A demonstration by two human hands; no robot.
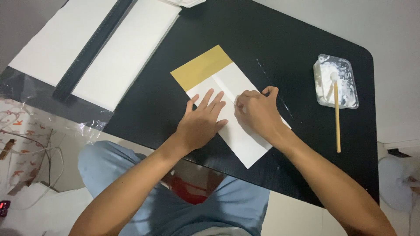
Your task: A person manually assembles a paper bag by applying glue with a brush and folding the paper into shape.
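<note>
A home craft corner, by the look of it. A low black bench [280,48] stands on a pale tiled floor. Left of the bench lie loose white cables [41,153] and clear plastic wrap [87,126]; a small white fan [396,183] sits at its right. On the bench rest stacked white sheets [124,52] and a paste tub [336,81].

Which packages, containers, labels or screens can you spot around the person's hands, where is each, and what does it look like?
Plastic tub: right side of the black table, clear, rounded rectangle, holding white paste.
Clear plastic wrap: left table edge, crinkled, lying under the white paper stacks.
Printed sheet: far left, below the table, white with orange-red markings.
No screens show.
</note>
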